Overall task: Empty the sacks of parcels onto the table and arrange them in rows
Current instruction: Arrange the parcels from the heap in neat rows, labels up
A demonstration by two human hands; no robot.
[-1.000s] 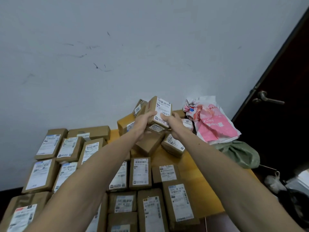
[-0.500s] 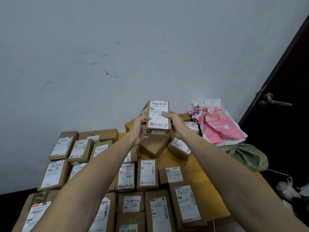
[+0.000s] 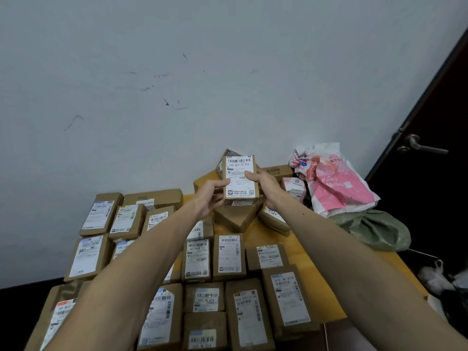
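- The left hand point(image 3: 211, 196) and the right hand point(image 3: 266, 188) are gripping one small rectangular cardboard parcel point(image 3: 239, 177) between them. The thumbs are curling onto its smooth white label and the fingers are wrapping out of sight behind it.
- The parcel is standing upright in the air with its label facing the camera.
- Directly under the parcel, a heap of brown boxes point(image 3: 236, 216) is lying at odd angles on the table point(image 3: 255, 234). The hands and the parcel are hiding much of it.
- Nearer the camera than the parcel, rows of flat boxes point(image 3: 229, 254) with matte paper labels are lying edge to edge. The forearms are covering several, and the frame is cutting off the nearest ones.
- Most label print is too small to read.
- Right of the parcel, a crinkled glossy pink-and-white plastic bag point(image 3: 336, 188) is slumping against the scuffed wall point(image 3: 228, 72).
- Lower right of the parcel, a rumpled dull green sack point(image 3: 374, 229) is sagging at the edge of the yellow-orange table. What it contains, if anything, is not showing.
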